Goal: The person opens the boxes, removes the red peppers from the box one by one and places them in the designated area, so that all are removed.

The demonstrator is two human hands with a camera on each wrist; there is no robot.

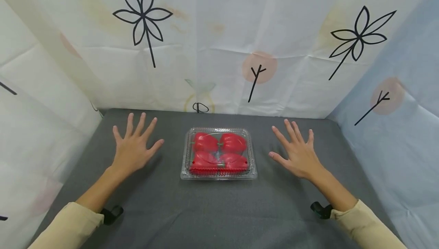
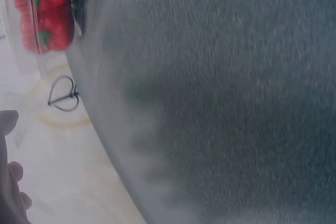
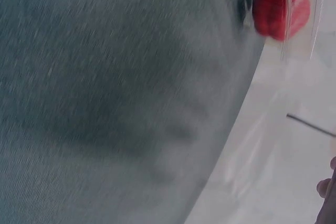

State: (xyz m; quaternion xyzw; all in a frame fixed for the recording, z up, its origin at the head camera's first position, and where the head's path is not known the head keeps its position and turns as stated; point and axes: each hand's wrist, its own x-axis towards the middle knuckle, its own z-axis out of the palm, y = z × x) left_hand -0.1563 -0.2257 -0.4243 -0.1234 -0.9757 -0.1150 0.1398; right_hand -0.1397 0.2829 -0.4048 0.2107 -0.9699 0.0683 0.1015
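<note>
A clear plastic box [image 1: 218, 176] with a closed lid holds several red bell peppers [image 1: 233, 143] on the grey cloth. My left hand [image 1: 131, 150] is spread to the left of the box, fingers apart, touching nothing. To the right of the box, my right hand [image 1: 300, 155] is likewise spread and holds nothing. The left wrist view shows red peppers [image 2: 55, 27] with green stems at the upper left and a few fingertips at the left edge. In the right wrist view, peppers [image 3: 281, 11] stand at the top right, with fingertips at the right edge.
The grey cloth [image 1: 205, 214] covers the table. A pale curtain [image 1: 212, 20] with line-drawn flowers hangs behind it, with more fabric at the left and a bluish panel [image 1: 411, 138] at the right. Dark bands show at both wrists below the cream sleeves.
</note>
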